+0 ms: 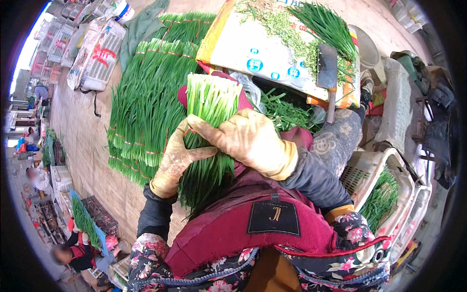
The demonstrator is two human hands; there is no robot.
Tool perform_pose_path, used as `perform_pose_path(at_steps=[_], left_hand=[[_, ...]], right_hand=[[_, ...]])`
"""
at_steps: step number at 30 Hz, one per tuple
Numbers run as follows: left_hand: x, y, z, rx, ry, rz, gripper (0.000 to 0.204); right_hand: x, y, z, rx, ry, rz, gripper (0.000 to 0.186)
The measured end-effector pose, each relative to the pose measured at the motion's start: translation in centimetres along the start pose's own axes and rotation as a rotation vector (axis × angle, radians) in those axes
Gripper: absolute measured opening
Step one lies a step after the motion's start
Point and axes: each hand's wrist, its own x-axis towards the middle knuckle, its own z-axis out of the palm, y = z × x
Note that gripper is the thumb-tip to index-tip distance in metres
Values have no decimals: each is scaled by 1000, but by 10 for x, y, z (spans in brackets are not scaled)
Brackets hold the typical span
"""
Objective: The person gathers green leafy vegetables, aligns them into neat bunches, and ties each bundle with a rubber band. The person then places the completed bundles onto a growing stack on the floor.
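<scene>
Tan floor (78, 121) — two gloved hands (258, 142) around one green bundle (211, 100), one cleaver (327, 68)

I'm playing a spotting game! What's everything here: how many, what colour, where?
Held bundle: one, green and pale, in hands
Banded bundles: many, green, left
Printed bag: one, mostly white, top centre
Knife: one, dark, on the bag
Leafy bunch: one, green, on the bag
Crates: several, mostly white, right and far left
Floor: one, tan, left
Co-workers: several, varied clothing, far left
Garment: one, maroon, bottom centre
Left hand, right hand: two, yellowish gloves, on held bundle
</scene>
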Motion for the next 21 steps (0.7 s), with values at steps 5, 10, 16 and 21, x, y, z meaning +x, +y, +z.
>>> perform_pose_path(at_steps=[5,10,16,21], left_hand=[[0,-14,-5,49,1,56,76],[1,-11,-3,149,0,103,82],[6,-23,-10,167,15,113,83],[5,-13,-6,107,-51,118,85]], right_hand=[[3,-7,13,-92,99,-47,45],[4,-9,21,-24,159,46,30],[12,-10,9,-51,86,40,20],[9,2,13,179,48,93,12]])
